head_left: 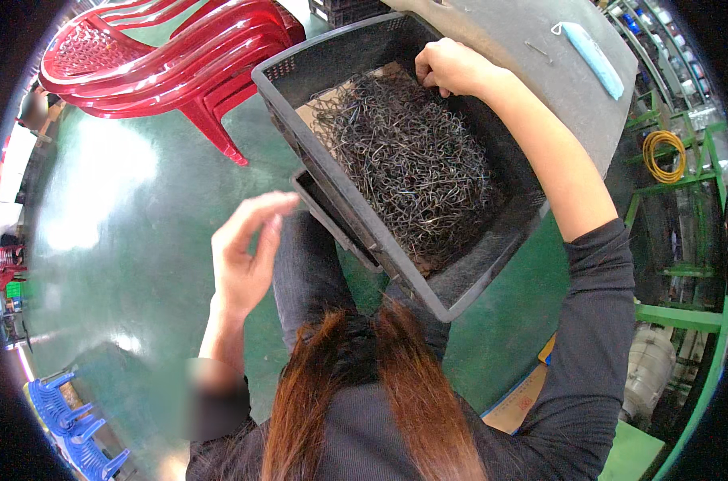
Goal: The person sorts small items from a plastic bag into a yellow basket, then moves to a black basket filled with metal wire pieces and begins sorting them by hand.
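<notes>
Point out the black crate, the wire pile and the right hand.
black crate (476,276): head view, near wall.
wire pile (412,172): head view, middle of the heap.
right hand (452,68): head view, back of the hand.

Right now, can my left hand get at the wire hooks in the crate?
Probably yes: the left hand hangs open beside the crate, whose top is open, and nothing covers the hooks.

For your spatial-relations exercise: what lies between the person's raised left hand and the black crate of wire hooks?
In the head view, between left hand and black crate: only a smaller dark tray against the crate's side.
</notes>
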The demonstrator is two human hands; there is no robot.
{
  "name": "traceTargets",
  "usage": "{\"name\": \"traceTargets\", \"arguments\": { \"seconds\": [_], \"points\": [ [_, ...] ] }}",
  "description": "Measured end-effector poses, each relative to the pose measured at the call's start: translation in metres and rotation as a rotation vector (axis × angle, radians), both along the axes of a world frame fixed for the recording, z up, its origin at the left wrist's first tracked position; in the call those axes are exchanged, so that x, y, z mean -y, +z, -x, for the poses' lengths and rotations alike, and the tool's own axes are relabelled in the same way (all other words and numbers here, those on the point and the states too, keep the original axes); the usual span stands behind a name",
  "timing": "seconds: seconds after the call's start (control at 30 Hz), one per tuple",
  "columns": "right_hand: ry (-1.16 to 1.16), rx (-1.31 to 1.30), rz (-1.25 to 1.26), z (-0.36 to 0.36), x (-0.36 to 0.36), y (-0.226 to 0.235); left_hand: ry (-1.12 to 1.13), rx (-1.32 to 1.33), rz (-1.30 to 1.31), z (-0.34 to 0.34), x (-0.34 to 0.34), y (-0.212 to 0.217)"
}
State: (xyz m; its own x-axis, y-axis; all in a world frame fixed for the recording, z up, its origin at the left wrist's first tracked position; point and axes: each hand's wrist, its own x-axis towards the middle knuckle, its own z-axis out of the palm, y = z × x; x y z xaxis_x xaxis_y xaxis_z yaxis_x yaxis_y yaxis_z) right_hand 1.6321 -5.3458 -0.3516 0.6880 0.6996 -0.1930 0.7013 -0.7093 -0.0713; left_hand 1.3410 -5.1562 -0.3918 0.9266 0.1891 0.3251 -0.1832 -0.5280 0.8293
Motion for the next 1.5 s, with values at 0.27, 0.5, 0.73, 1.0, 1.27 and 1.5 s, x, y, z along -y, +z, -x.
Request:
{"name": "traceTargets", "arguments": {
  "seconds": [0.27,0.5,0.73,1.0,1.27,1.5],
  "points": [
    [0.192,0.189,-0.177,-0.003,-0.004,-0.019,-0.111,0.476,-0.393,-0.07,0.027,0.016],
    [0.336,0.361,0.007,-0.001,-0.007,-0.027,-0.118,0.484,-0.409,-0.083,0.033,-0.008],
    [0.282,0.391,-0.145,-0.008,-0.001,-0.002,-0.104,0.504,-0.387,-0.084,0.032,-0.011],
    [0.15,0.281,-0.465,-0.007,0.014,0.03,-0.13,0.496,-0.354,-0.083,0.031,-0.009],
    [-0.189,0.419,-0.439,-0.043,0.102,0.079,-0.022,0.549,-0.228,-0.1,0.002,-0.008],
    [-0.057,0.864,-0.453,0.017,0.063,0.069,0.061,0.624,-0.163,-0.134,-0.012,-0.007]
  ]
}}
